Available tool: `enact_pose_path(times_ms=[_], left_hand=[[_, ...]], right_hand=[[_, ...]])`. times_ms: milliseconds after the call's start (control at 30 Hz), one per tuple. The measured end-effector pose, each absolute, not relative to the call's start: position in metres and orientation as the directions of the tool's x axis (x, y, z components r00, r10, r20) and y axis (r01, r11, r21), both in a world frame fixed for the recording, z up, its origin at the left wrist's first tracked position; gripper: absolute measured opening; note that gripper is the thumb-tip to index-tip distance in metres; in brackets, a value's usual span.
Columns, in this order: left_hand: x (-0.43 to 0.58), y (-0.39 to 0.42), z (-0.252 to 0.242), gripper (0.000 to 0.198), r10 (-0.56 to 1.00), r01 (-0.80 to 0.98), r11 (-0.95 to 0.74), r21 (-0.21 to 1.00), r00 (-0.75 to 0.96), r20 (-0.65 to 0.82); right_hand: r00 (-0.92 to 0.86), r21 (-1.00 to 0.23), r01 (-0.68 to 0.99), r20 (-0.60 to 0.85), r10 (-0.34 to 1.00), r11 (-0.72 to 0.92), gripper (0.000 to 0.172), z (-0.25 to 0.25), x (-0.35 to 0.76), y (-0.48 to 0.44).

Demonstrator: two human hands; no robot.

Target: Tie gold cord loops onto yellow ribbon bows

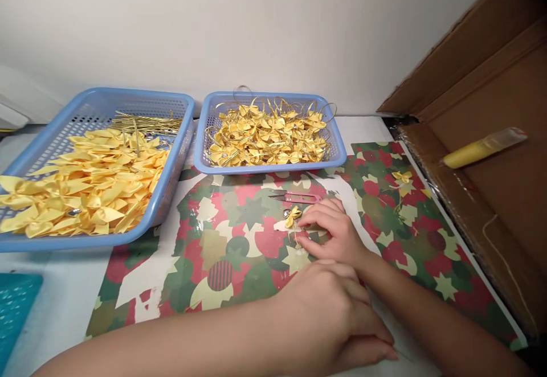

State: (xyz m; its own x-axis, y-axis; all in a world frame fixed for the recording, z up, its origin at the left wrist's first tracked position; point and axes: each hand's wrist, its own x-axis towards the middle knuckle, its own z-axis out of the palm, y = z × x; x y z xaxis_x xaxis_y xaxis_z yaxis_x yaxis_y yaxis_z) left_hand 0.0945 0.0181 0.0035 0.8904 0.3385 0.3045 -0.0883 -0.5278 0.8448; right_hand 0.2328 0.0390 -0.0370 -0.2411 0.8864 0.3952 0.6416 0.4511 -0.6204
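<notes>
My right hand point(335, 230) lies on the patterned paper mat point(239, 263), its fingers curled and pinching a small yellow ribbon bow point(293, 216) at its fingertips. My left hand point(331, 311) rests nearer to me, just in front of the right wrist. Its fingers are closed together and point right; what they hold, if anything, is hidden. Red-handled thread snips point(297, 197) lie on the mat just beyond the bow.
A large blue basket point(171, 103) at the left holds many yellow bows and gold wire pieces. A smaller blue basket point(339, 143) behind the mat holds bows with gold loops. A loose bow point(401, 176) lies at the right. The open cardboard box point(482, 81) contains a yellow tube point(482, 148). A teal basket point(15, 308) sits at the lower left.
</notes>
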Motion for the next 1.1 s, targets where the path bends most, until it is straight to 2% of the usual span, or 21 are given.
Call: enact_pose_path(times_ms=[133,267,633,1100], left_hand=[[0.094,0.023,0.006,0.022,0.337,-0.1,-0.501,0.86,0.892,0.301],[0.094,0.024,0.006,0.022,0.334,-0.1,-0.439,0.893,0.905,0.265],[0.097,0.011,-0.01,0.016,0.222,-0.12,-0.317,0.941,0.955,0.197],[0.097,0.012,-0.013,0.015,0.225,-0.094,-0.391,0.916,0.955,0.194]], right_hand=[[-0.274,-0.546,0.664,0.457,0.846,0.51,0.004,-0.038,0.231,0.041],[-0.272,-0.5,0.706,0.462,0.844,0.502,0.013,-0.038,0.228,0.041],[-0.243,-0.511,0.726,0.435,0.867,0.46,0.014,-0.038,0.227,0.044],[-0.177,-0.559,0.742,0.368,0.913,0.37,0.01,-0.037,0.226,0.045]])
